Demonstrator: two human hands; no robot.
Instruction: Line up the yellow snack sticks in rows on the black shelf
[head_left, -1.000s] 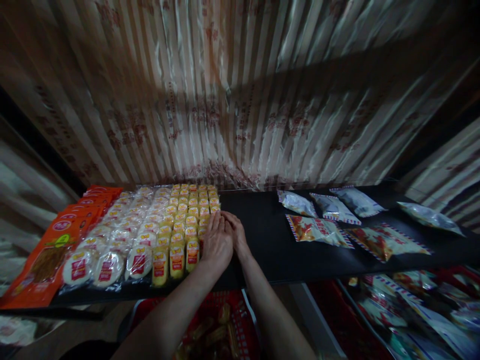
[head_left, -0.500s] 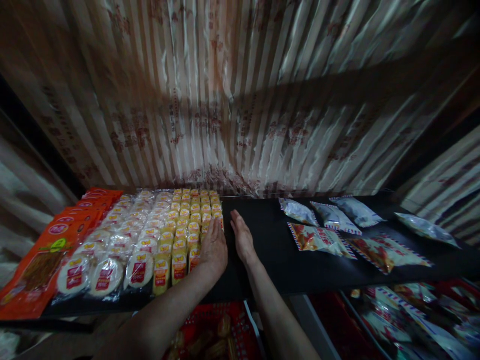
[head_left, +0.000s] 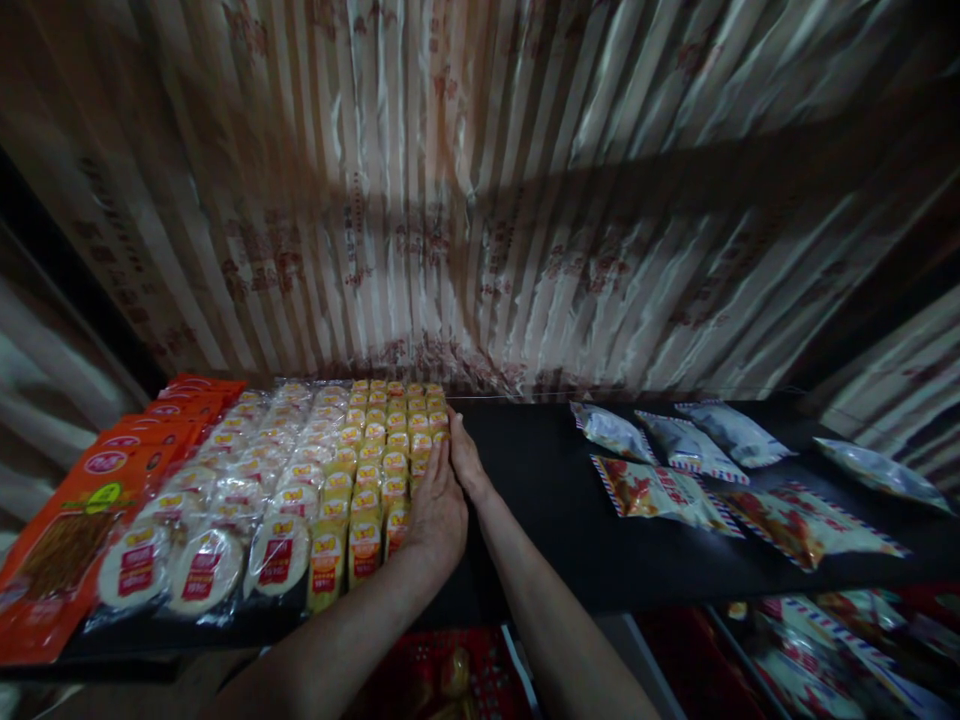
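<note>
Rows of small yellow wrapped snack packs (head_left: 365, 545) stand on the black shelf (head_left: 540, 540). My left hand (head_left: 439, 510) lies flat along the right side of the rightmost row, near its front, with fingers stretched toward the back. Further back, my right hand (head_left: 466, 455) is also stretched out flat, palm turned toward the same row, its fingertips at the packs' side. The two hands are close together, the left partly overlapping the right. Neither hand grips anything. Left of the yellow packs stand rows of round white crackers (head_left: 277, 550) in clear wrappers.
Orange snack bags (head_left: 71, 530) lie overlapping at the shelf's left end. Several striped-edge bags (head_left: 667, 495) lie loose at the right. Below the shelf are a red crate (head_left: 484, 650) and more bags (head_left: 810, 660). A pleated, printed sheet (head_left: 480, 200) hangs behind.
My right hand has moved left against the yellow packs' side, closing the gap to my left hand. The view has shifted slightly.
</note>
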